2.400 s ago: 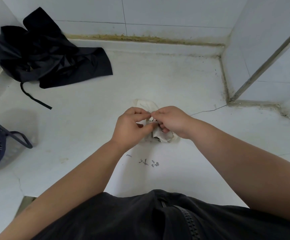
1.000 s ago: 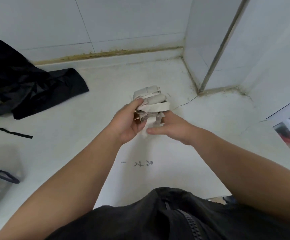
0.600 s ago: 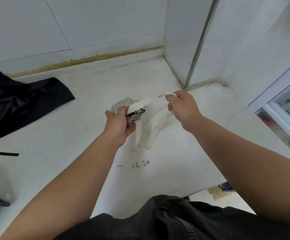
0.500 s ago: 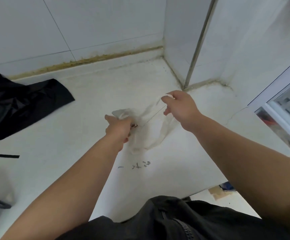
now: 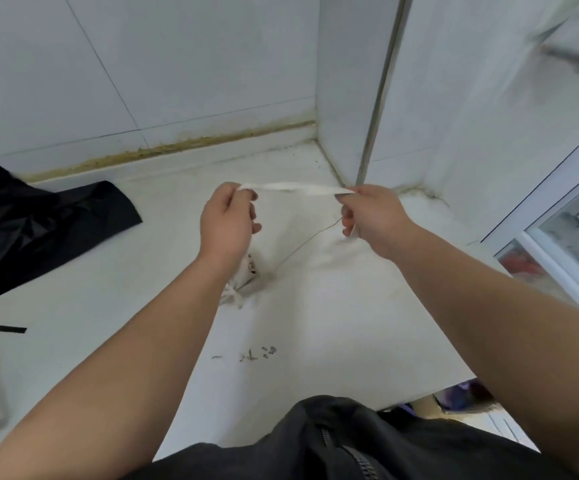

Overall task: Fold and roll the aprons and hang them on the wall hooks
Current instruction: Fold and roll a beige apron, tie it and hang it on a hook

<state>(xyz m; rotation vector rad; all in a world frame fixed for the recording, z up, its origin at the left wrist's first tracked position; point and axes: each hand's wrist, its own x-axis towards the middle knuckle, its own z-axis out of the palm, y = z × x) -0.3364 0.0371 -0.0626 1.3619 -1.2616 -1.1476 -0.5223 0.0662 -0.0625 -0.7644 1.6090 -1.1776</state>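
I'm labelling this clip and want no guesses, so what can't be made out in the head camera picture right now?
White apron bundle, head view: mostly hidden behind the left hand and wrist.
Strap, head view: its far end vanishes inside the right hand.
Black apron, head view: cut off by the left edge.
Counter marks, head view: too small to read.

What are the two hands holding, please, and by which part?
The white apron, by its strap: the left hand and right hand each pinch it, stretched between them. The rolled part shows below the left hand.
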